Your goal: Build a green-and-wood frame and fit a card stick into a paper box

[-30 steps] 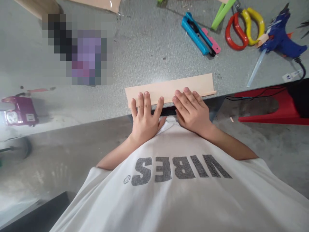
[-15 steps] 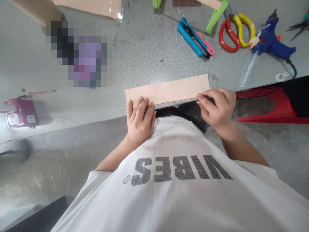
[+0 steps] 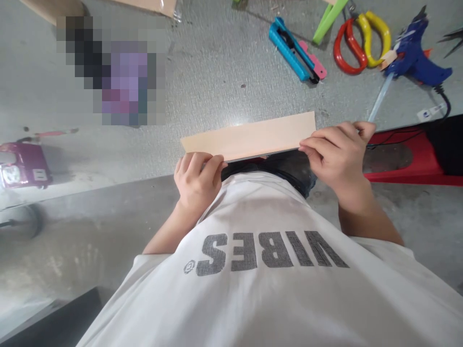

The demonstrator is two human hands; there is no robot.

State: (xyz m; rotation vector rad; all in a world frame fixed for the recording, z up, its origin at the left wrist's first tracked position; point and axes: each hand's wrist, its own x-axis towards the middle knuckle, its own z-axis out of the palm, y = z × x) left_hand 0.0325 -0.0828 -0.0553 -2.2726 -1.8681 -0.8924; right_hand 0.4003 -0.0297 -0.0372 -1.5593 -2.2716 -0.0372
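Observation:
A long strip of peach-coloured paper or thin card (image 3: 249, 135) lies along the near edge of the table, tilted slightly up toward the right. At its near left corner, my left hand (image 3: 198, 177) is closed, with curled fingers on the edge and the thumb tucked beneath. My right hand (image 3: 336, 152) pinches the near right corner between thumb and fingers. The strip's two near corners are hidden by my hands.
Farther back on the right lie a blue cutter (image 3: 291, 50), scissors with red and yellow handles (image 3: 350, 48) and a blue glue gun (image 3: 415, 53) with a glue stick. A purple device (image 3: 27, 164) stands at left. Below right is a red stool (image 3: 427, 159).
My left hand has slid left to the strip's end, and its spread fingers have curled round the edge. My right hand keeps its pinch and has shifted slightly right.

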